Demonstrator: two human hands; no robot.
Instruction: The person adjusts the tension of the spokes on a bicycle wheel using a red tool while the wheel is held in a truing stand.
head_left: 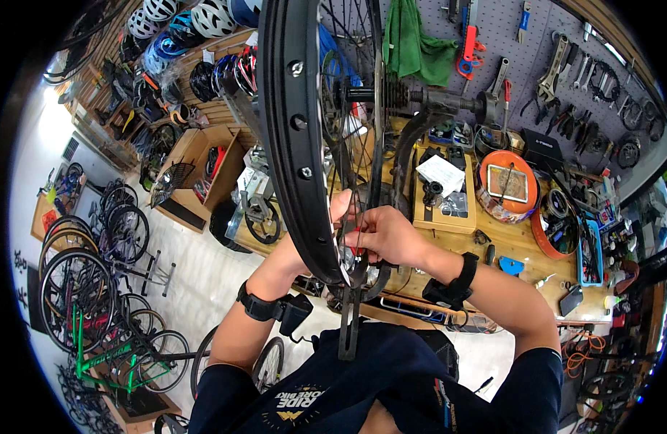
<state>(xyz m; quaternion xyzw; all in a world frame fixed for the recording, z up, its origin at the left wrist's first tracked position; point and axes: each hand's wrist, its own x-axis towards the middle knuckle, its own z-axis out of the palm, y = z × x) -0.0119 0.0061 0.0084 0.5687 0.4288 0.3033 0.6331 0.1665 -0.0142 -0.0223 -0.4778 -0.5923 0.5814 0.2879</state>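
A bike workshop surrounds the person, with a pale floor (203,289) and a wooden bench (521,289) ahead and to the right; nearest is the person's dark shirt (348,390), with a slotted metal bar (348,325) just above it; each wrist wears a black strap, one on the left (259,307) and one on the right (460,282).

Beyond the straps, the right hand (388,235) has its thumb and fingertips drawn together in a pinch on a small red piece (357,247), low among the spokes; the left hand (340,207) reaches behind the rim, only partly in view, its fingers near the spokes and close to the right hand; how tightly it is closed, and on what, I cannot tell.

The wheel (293,145) stands upright, nearly edge-on, straight in front of the person and between the forearms; its black rim is without a tyre and shows a row of holes; a black stand (413,145) rises beside it on the right.

Further off, the bench bears a shallow cardboard box (449,222), an orange tub (486,177) and a blue basket (581,253); behind them, tools and a green cloth (416,47) hang on a grey pegboard (525,69); at the far left are helmets (212,18) and parked bikes (77,336).
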